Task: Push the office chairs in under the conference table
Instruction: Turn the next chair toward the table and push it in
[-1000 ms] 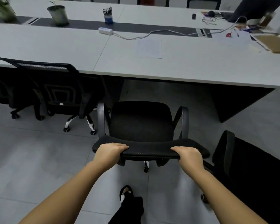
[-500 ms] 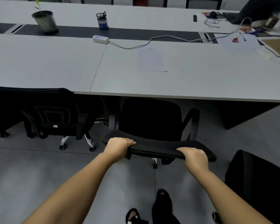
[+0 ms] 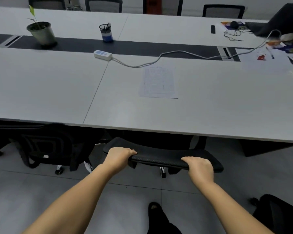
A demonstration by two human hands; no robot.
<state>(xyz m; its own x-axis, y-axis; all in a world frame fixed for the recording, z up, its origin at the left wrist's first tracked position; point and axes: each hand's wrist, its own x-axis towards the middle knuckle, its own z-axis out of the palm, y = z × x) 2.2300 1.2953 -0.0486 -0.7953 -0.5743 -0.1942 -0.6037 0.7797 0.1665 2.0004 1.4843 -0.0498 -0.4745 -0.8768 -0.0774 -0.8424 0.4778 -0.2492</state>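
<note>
Office meeting room, long white conference table (image 3: pixel 210 105), mesh office chairs (image 3: pixel 54 147), pen cup (image 3: pixel 106 32)

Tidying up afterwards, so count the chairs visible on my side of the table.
3: the gripped chair at centre, one tucked in at left, one at lower right; more may lie outside the view.

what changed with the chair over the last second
The chair rolled forward: its seat, fully out a second ago, is now under the table edge, only the backrest top showing. Left hand and right hand grip that top as before. The neighbouring chair stayed put.
</note>
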